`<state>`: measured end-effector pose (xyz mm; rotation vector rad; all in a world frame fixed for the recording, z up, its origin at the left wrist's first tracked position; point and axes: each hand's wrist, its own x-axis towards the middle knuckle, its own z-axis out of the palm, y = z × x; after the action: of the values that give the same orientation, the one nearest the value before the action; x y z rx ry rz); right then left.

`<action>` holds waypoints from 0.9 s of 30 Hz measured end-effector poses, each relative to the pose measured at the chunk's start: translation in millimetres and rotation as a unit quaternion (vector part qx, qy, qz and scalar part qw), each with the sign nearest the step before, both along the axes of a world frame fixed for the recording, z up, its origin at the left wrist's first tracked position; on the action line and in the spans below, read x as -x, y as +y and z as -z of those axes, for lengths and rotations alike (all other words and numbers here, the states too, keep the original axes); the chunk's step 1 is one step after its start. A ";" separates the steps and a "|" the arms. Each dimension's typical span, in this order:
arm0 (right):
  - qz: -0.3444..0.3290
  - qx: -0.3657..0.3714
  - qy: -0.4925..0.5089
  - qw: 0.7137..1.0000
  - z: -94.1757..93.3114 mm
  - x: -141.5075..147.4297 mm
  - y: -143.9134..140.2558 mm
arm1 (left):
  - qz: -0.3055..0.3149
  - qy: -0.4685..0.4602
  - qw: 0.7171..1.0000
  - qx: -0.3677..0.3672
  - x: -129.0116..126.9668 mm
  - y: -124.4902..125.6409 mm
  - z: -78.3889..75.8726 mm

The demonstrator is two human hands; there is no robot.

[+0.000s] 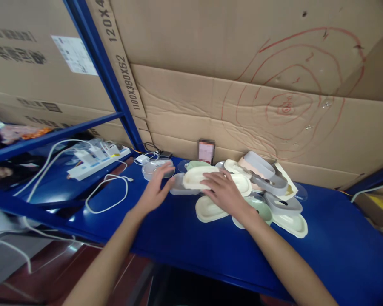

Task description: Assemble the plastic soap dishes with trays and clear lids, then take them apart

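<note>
Head view shows the fingers of my left hand (pixel 153 191) spread, holding nothing, just beside a clear oblong container (pixel 149 170) at left. My right hand (pixel 226 190) lies over the right end of a cream oblong tray (pixel 194 178); whether its fingers grip it, I cannot tell. That tray overlaps a grey translucent tray (pixel 182 188) mid-tabletop (pixel 185 231), left of piled grey containers (pixel 270 182). Beyond stands a phone-like device (pixel 206 152).
</note>
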<state>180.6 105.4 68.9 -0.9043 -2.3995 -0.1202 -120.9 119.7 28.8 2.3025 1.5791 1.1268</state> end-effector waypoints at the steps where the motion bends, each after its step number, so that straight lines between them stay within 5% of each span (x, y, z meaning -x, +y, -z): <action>1: 0.023 -0.001 0.013 1.000 2.0 -5.8 6.8 | -0.013 0.012 1.000 0.008 10.8 16.9 -0.1; 6: 0.091 0.010 0.023 0.996 9.2 -18.2 20.1 | -0.075 0.058 0.994 0.059 58.8 60.0 5.0; 13: 0.067 0.020 0.001 0.998 7.2 -5.5 9.9 | -0.077 0.033 0.995 0.061 64.8 42.0 10.2; 17: 0.027 -0.012 -0.027 0.999 2.5 5.9 -0.6 | -0.084 -0.035 0.996 0.020 35.6 20.5 -17.9; 19: 0.011 -0.049 -0.041 0.998 -1.3 12.2 -7.2 | -0.039 -0.131 0.990 0.029 8.5 8.4 -37.8; 22: -0.005 -0.106 -0.059 0.993 -9.1 16.0 -13.6 | 0.142 -0.288 0.935 0.149 -40.5 -4.1 -60.4; 24: 0.003 -0.123 -0.055 0.991 -14.9 11.9 -12.9 | 0.181 -0.358 0.893 0.206 -69.4 -4.6 -66.5; 27: 0.049 -0.131 -0.020 0.990 -21.0 -2.0 -5.0 | 0.182 -0.392 0.871 0.234 -95.5 6.5 -66.1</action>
<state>182.6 100.4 89.9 -0.9026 -2.3066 -0.4830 -25.4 126.2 94.9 1.4398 0.9124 1.1807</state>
